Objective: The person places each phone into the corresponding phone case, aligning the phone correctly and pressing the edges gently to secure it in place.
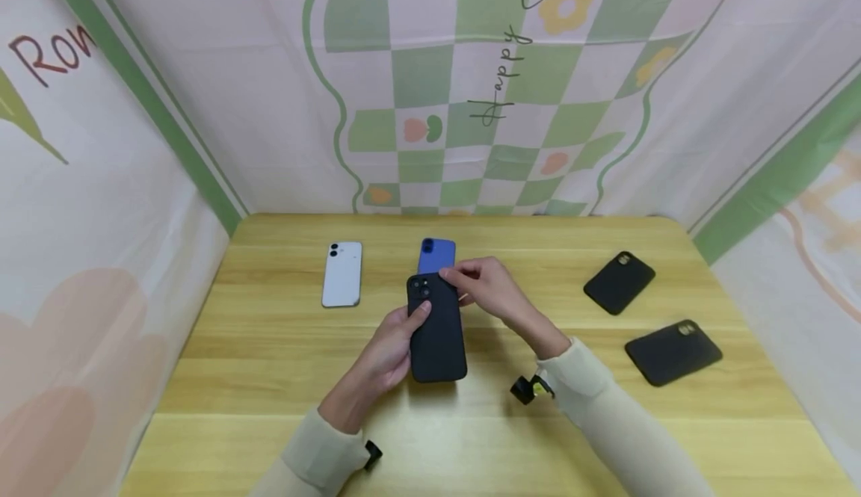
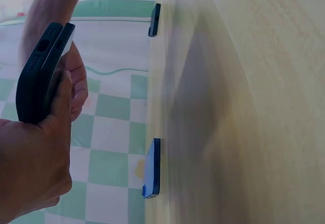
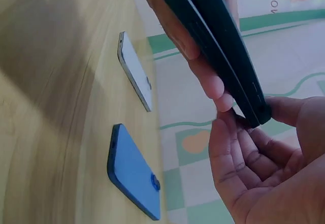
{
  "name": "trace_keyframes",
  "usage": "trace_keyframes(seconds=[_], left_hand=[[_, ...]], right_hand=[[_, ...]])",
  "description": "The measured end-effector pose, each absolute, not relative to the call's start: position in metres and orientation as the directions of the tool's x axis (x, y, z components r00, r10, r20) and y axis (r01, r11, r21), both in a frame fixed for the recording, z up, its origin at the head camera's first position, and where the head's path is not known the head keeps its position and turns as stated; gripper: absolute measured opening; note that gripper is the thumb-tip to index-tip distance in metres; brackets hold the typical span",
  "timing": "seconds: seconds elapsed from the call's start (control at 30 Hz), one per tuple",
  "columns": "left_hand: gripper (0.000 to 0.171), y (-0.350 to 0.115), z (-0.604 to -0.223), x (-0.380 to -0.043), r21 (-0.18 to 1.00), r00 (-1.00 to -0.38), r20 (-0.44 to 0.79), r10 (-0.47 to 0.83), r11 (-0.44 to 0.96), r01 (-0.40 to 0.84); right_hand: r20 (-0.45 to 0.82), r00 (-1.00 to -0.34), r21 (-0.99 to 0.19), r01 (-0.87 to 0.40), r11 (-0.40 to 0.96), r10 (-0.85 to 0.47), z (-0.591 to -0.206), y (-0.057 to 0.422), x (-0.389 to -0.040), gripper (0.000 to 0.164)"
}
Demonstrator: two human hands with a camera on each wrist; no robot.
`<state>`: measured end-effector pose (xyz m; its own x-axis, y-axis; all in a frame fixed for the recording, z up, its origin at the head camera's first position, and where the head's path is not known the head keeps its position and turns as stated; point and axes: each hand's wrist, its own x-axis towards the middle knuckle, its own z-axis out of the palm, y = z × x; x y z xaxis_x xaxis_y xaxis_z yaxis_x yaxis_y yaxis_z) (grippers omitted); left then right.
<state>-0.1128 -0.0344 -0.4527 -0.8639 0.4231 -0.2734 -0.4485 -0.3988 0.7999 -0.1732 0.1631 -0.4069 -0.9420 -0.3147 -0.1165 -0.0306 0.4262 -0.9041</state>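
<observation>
A black phone case (image 1: 440, 340) lies over a dark phone (image 3: 203, 46), held up over the table with lenses showing in its camera cutout. A narrow seam separates the two layers along the side in the right wrist view. My left hand (image 1: 393, 347) grips both by the long left edge, thumb on the case's back. At the upper right corner, my right hand (image 1: 494, 288) pinches the case and phone between thumb and fingers. The blue phone (image 1: 442, 258) lies just beyond, partly hidden by the case in the head view.
A white phone (image 1: 343, 276) lies back up at the left. Two more black phone cases, one farther back (image 1: 619, 284) and one nearer (image 1: 673, 353), lie on the wooden table (image 1: 282, 377) at the right. Patterned cloth (image 1: 269, 108) hangs around the table's back and sides.
</observation>
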Motion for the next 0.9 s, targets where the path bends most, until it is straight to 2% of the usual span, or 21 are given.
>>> trace_keyframes(seconds=[0.47, 0.9], left_hand=[[0.048, -0.031, -0.453, -0.114, 0.789, -0.842, -0.305, 0.445, -0.376, -0.485], [0.045, -0.03, -0.453, -0.112, 0.793, -0.841, -0.327, 0.432, -0.358, -0.493]], right_hand=[[-0.204, -0.939, -0.936, 0.104, 0.336, -0.276, -0.409, 0.171, -0.175, 0.029], [-0.209, -0.931, -0.943, 0.11, 0.315, -0.299, -0.41, 0.174, -0.174, 0.027]])
